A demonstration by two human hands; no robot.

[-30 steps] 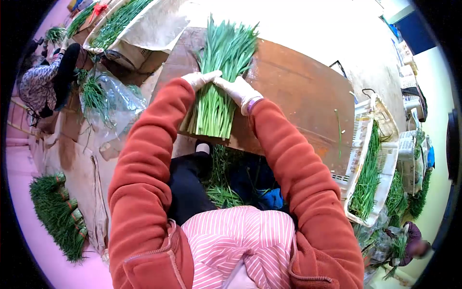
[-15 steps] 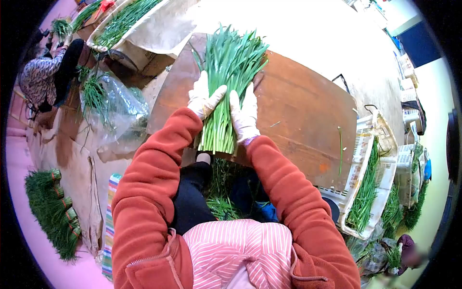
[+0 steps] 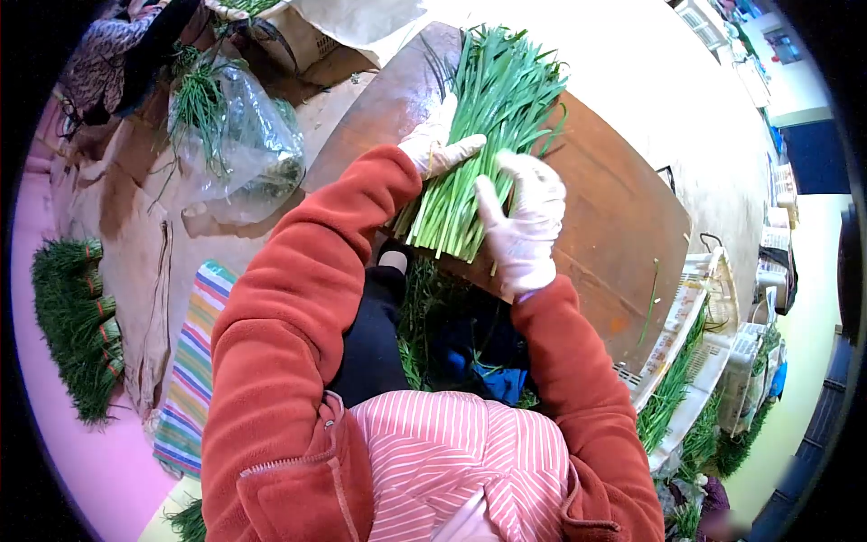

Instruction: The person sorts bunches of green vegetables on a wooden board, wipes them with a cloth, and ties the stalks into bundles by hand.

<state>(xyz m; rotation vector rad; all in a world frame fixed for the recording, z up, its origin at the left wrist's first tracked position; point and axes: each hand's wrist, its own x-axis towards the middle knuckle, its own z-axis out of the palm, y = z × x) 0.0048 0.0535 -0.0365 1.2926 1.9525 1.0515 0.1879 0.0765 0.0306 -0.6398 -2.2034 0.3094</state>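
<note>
A thick bunch of garlic chives [image 3: 501,104] lies on a brown board [image 3: 605,208], leaves pointing away from me and pale cut stems towards me. My left hand [image 3: 438,146], in a white glove, grips the bunch from its left side with the thumb across the stems. Just right of the stems is my right hand [image 3: 528,226], also gloved. Its fingers are bent and apart, with nothing visible between them. A single loose green stalk [image 3: 649,303] lies near the board's right edge.
White crates [image 3: 713,334] with more greens stand at the right. A clear plastic bag [image 3: 239,135] of greens is at the left, near another person [image 3: 99,59]. Tied bundles [image 3: 81,325] lie on the floor. A striped sheet [image 3: 194,370] is beside my left arm.
My right hand has come off the bunch's right side, its fingers now curled and apart. My left hand keeps its hold. The bunch leans more to the right, and the whole view has shifted.
</note>
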